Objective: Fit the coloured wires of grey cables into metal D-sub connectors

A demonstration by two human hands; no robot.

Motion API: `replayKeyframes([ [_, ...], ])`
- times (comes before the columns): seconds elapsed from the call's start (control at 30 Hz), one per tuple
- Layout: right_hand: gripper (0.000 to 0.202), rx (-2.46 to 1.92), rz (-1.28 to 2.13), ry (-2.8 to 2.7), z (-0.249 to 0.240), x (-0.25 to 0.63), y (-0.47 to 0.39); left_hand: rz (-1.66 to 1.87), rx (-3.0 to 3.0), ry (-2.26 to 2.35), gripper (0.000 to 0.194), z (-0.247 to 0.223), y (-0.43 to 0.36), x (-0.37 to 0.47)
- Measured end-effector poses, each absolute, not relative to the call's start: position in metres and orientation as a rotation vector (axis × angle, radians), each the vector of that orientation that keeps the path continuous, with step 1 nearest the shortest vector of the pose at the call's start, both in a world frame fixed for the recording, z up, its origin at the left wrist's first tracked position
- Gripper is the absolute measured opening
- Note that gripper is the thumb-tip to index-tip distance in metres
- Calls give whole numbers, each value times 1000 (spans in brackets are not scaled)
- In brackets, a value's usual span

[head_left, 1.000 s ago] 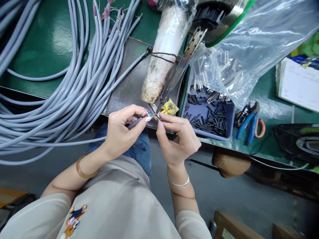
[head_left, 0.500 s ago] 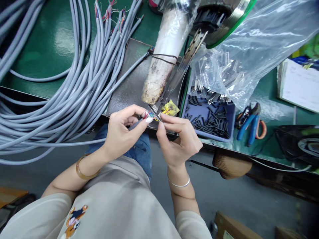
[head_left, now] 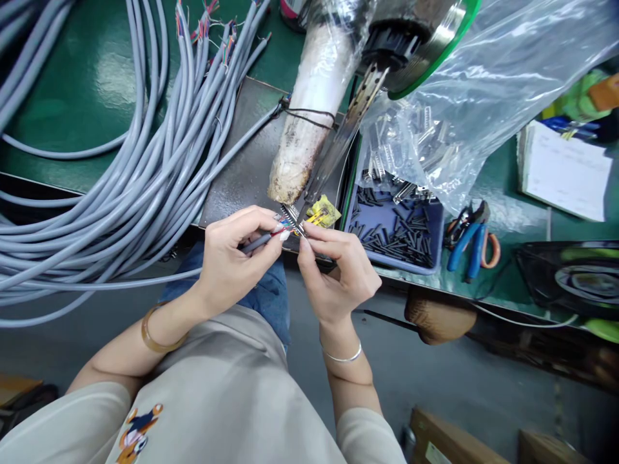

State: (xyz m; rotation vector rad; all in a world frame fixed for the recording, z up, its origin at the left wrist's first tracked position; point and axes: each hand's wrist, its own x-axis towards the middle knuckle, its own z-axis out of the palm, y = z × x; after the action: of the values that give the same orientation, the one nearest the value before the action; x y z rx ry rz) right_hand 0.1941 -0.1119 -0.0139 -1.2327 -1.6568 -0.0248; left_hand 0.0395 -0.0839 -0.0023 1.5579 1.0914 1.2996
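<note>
Pinched in my left hand (head_left: 240, 251) is the stripped end of a grey cable (head_left: 256, 243), its thin coloured wires fanned out at the fingertips. My right hand (head_left: 341, 264) grips the near end of a small metal pin connector (head_left: 291, 218) between thumb and fingers. The wires meet the connector's row of pins. Just above it comes down the tip of a soldering iron (head_left: 316, 183), close to or touching the pins; I cannot tell which. A plastic-wrapped, scorched white cylinder (head_left: 304, 103) is beside the iron. My fingertips partly hide the wires.
A big bundle of grey cables (head_left: 145, 187) covers the left. Right of my hands, a blue tray (head_left: 438, 248) holds short black tubes and bagged metal connectors. Further right lie blue-handled pliers (head_left: 467, 248) and a paper pad (head_left: 563, 171). A solder spool (head_left: 435, 45) stands behind.
The whole view has shifted slightly, so the bench items sit further left. My left fingers have shifted a little on the wires, showing more grey cable; both hands keep their grip.
</note>
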Motion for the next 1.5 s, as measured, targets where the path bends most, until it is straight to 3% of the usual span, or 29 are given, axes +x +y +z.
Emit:
replayKeyframes([
  [1.5,19,-1253,-32,-1629,-10,190,-113,1381,1786,1109,11,-3,-81,40],
])
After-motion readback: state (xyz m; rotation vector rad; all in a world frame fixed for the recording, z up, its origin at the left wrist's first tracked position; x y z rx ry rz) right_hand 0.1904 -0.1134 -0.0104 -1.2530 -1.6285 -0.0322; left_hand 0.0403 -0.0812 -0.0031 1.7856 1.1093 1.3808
